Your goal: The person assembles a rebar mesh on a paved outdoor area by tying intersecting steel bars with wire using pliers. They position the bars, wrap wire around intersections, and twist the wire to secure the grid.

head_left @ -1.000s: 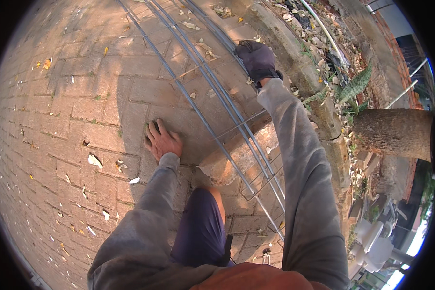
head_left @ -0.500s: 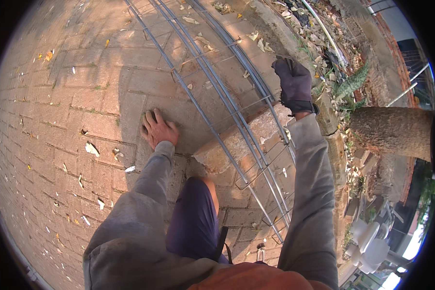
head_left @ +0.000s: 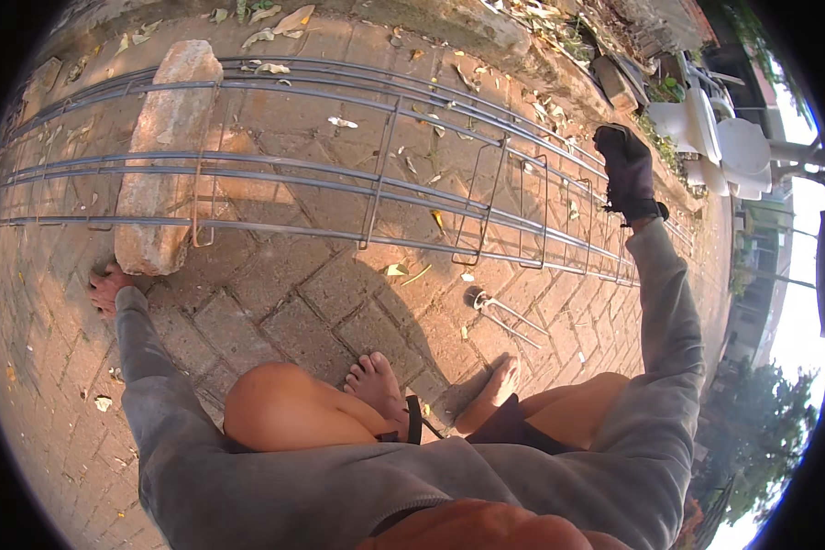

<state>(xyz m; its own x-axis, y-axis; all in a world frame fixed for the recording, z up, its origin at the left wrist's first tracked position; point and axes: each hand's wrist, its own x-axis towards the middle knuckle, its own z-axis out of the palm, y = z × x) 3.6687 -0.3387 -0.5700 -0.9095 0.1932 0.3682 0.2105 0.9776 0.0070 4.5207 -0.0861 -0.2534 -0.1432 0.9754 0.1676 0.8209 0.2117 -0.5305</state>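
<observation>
A long cage of steel rods and thin square stirrups (head_left: pixel 373 191) stretches across the paving before me. Under its left part lies a rough reddish stone block (head_left: pixel 167 124), set crosswise. Beside the near end of this block, my bare left hand (head_left: pixel 112 290) rests on the paving with its fingers apart, partly hidden at the block's edge. My right hand (head_left: pixel 627 174), in a dark purple glove, is closed over the far rods toward the cage's right end. Whether a rod is inside its fingers cannot be made out.
Metal pincers (head_left: pixel 477 298) lie on the bricks in front of my bare feet (head_left: pixel 376 380). A stone kerb (head_left: pixel 458 27) with dry leaves runs along the far side. White ceramic-looking fixtures (head_left: pixel 744 151) stand beyond it at the right.
My view has swung right, so the tree trunk is gone and my feet and the pincers show. My left hand now sits by the block's near end; the gloved hand stays closed.
</observation>
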